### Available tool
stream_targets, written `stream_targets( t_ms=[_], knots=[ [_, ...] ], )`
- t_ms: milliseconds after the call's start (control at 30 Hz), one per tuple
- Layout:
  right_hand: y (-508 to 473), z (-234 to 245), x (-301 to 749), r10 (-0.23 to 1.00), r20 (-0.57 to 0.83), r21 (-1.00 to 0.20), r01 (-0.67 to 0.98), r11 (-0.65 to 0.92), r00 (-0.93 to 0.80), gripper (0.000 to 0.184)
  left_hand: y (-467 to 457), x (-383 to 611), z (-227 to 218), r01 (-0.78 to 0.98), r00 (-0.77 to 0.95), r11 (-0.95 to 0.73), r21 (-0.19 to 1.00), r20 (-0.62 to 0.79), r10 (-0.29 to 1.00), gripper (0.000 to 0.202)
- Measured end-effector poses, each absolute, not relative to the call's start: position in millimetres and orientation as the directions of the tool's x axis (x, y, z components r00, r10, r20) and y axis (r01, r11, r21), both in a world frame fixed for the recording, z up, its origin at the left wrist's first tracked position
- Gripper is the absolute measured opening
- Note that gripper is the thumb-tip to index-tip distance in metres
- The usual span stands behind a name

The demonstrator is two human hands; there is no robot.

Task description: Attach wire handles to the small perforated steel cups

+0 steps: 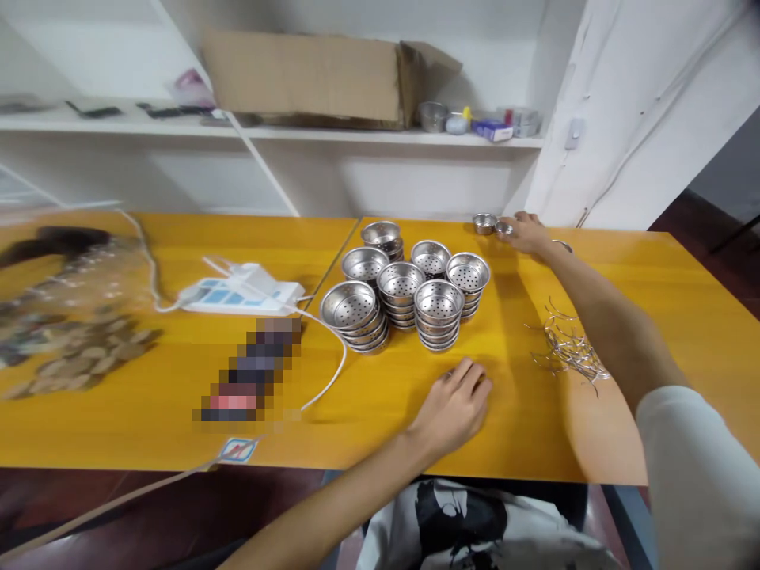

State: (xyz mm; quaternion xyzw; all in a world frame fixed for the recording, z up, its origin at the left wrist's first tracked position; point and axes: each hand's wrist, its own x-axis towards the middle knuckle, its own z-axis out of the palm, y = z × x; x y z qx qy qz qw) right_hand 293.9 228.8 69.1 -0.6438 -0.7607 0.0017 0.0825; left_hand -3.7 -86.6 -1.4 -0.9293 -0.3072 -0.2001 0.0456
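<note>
a: what do the two hands show?

b: the right hand (528, 233) is extended to the far edge of the surface (522, 427). its fingers stand at the right side of a small metal cup (504, 227) and seem to touch it; whether they grip it cannot be told. the left hand (454, 404) rests on the near part, fingers curled downward; whether they enclose anything is likewise unclear.

a: how is such a grasp best made?

b: probably by setting the fingers on opposite sides of the rim, then lifting straight up, so that the wider cup (485, 225) just to the left is not nudged. the right forearm (617, 324) is best held high, since bent wires (573, 348) lie in a loose tangle beneath or beside it.

a: and the cups themselves?

b: the small one is round and silvery; finer detail is too small to read. the wider one is shallow, its mouth upward. left of both, seven stacks of perforated cups (439, 301) stand close together: polished, broad-rimmed, with small round holes in the floor.
</note>
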Motion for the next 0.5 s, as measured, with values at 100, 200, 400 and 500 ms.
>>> stream_targets(
  t_ms=[100, 200, 400, 500],
  knots=[
    [255.3, 53.7, 259.3, 0.984, 0.039, -0.095, 0.980, 0.176, -0.174, 0.078, -88.4, -6.0, -1.7, 0.603, 0.725, -0.797, 0.042, 0.387, 0.569, 0.011],
    [266.0, 48.4, 243.9, 0.988, -0.032, -0.065, 0.987, 0.150, -0.152, 0.069, -89.9, -8.9, -1.9, 0.610, 0.715, -0.790, 0.062, 0.387, 0.583, 0.012],
    [197.7, 35.7, 270.9, 0.969, 0.058, 0.024, 0.971, 0.237, -0.238, 0.054, -86.8, -9.9, 1.5, 0.590, 0.690, -0.788, 0.177, 0.395, 0.606, 0.009],
    [139.5, 33.5, 283.1, 0.919, 0.080, 0.091, 0.921, 0.378, -0.385, 0.050, -85.4, -8.3, 3.6, 0.562, 0.653, -0.781, 0.273, 0.434, 0.621, 0.013]
  ],
)
